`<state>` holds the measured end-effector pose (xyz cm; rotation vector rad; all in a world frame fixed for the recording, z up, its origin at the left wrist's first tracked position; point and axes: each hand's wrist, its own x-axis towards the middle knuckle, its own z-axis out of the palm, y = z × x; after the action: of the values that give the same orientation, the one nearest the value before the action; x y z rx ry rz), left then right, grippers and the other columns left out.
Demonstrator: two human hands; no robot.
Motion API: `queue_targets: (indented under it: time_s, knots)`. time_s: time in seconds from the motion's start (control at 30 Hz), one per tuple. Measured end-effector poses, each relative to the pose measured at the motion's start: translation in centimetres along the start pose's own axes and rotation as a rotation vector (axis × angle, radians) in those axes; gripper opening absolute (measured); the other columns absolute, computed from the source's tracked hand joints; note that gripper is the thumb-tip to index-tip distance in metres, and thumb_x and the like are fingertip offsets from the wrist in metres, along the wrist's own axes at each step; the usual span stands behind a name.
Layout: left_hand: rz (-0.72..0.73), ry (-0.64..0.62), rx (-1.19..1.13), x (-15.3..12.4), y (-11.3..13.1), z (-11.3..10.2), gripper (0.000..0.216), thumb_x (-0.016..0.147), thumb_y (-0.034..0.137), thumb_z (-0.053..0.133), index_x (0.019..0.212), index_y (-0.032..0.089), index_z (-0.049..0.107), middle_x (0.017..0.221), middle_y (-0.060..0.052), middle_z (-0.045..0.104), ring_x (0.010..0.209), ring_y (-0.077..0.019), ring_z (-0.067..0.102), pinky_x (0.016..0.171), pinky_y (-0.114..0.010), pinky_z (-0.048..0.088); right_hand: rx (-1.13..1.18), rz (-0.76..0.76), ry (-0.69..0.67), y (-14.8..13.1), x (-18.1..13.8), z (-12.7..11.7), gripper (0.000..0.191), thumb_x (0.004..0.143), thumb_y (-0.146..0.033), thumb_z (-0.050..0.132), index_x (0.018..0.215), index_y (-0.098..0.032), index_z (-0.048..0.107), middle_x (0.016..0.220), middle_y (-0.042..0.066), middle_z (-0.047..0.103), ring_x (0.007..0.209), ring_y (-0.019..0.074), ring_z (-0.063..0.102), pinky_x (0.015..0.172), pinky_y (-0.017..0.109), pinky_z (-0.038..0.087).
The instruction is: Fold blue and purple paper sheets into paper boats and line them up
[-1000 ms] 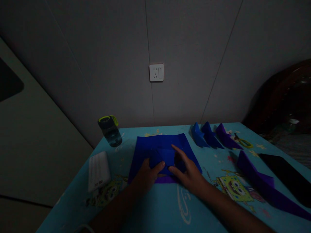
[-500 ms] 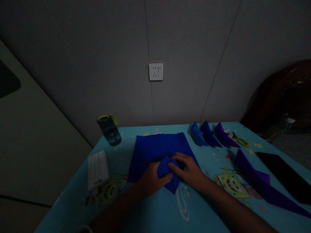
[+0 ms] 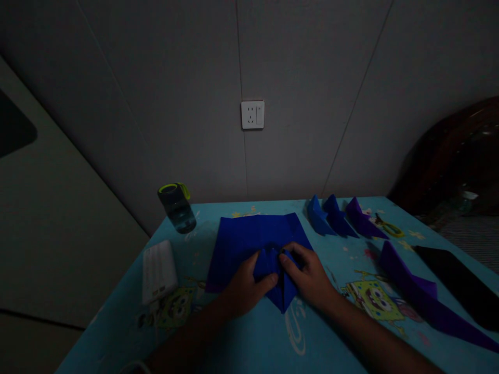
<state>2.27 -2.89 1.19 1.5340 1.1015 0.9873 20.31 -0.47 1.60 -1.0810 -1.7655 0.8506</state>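
Observation:
Between my two hands is a folded piece of blue paper (image 3: 284, 292), its point towards me and its middle spread a little apart. My left hand (image 3: 249, 283) grips its left side, thumb on top. On the other side my right hand (image 3: 306, 270) pinches the upper right part between thumb and fingers. Beneath and behind it, a flat sheet of darker blue paper (image 3: 245, 236) lies on the table. The undersides of the folds are hidden by my fingers.
Three folded paper boats (image 3: 320, 221) stand in a row at the back right, with scissors (image 3: 390, 228) beside them. Nearer are a long purple paper boat (image 3: 424, 301) and a black flat slab (image 3: 456, 280). A white power bank (image 3: 159, 272) and a water bottle (image 3: 178, 210) stand left.
The folded blue paper has opened along its middle, its two halves now parted. My right hand has shifted slightly right and its thumb has moved outwards.

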Motion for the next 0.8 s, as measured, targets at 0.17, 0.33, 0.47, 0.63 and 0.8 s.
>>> queue_targets:
  time_s: [0.17, 0.33, 0.47, 0.63, 0.8]
  knots:
    - [-0.027, 0.162, 0.014, 0.02, 0.12, -0.16, 0.029, 0.078, 0.035, 0.063, 0.102, 0.017, 0.061, 0.102, -0.009, 0.069, 0.101, -0.0281, 0.062, 0.096, -0.041, 0.044, 0.044, 0.006, 0.087, 0.14, -0.13, -0.49, 0.023, 0.092, -0.04, 0.053, 0.081, -0.02, 0.057, 0.072, -0.001, 0.058, 0.067, 0.0165, 0.055, 0.062, 0.027, 0.043]
    - [0.044, 0.27, -0.14, 0.4, 0.21, -0.4, 0.024, 0.079, 0.036, 0.063, 0.095, 0.019, 0.059, 0.107, -0.01, 0.071, 0.104, -0.027, 0.064, 0.096, -0.041, 0.045, 0.124, 0.008, 0.14, 0.28, 0.0, -0.56, 0.022, 0.093, -0.042, 0.053, 0.086, -0.022, 0.057, 0.081, 0.002, 0.065, 0.076, 0.0191, 0.059, 0.07, 0.029, 0.045]
    - [0.037, 0.39, -0.398, 0.77, -0.1, -0.64, 0.028, 0.08, 0.04, 0.067, 0.096, 0.021, 0.056, 0.117, -0.011, 0.069, 0.107, -0.0276, 0.065, 0.091, -0.041, 0.05, 0.245, 0.032, 0.211, 0.73, 0.3, -0.57, 0.022, 0.091, -0.044, 0.058, 0.083, -0.024, 0.054, 0.09, 0.004, 0.071, 0.087, 0.0208, 0.063, 0.077, 0.031, 0.046]
    - [0.136, 0.404, -0.692, 0.76, 0.04, -0.77, 0.024, 0.082, 0.036, 0.071, 0.091, 0.022, 0.054, 0.121, -0.009, 0.068, 0.112, -0.0283, 0.065, 0.094, -0.043, 0.051, 0.359, 0.026, 0.212, 1.01, 0.5, -0.42, 0.021, 0.091, -0.04, 0.061, 0.082, -0.024, 0.053, 0.101, 0.005, 0.072, 0.096, 0.0207, 0.064, 0.082, 0.032, 0.046]
    - [0.191, 0.358, -0.811, 0.52, 0.22, -0.66, 0.022, 0.082, 0.031, 0.073, 0.092, 0.021, 0.057, 0.12, -0.009, 0.069, 0.111, -0.0292, 0.067, 0.095, -0.045, 0.053, 0.483, 0.06, 0.217, 0.55, 0.56, -0.47, 0.026, 0.085, -0.041, 0.069, 0.098, -0.026, 0.052, 0.096, 0.003, 0.073, 0.081, 0.0175, 0.065, 0.07, 0.029, 0.048]
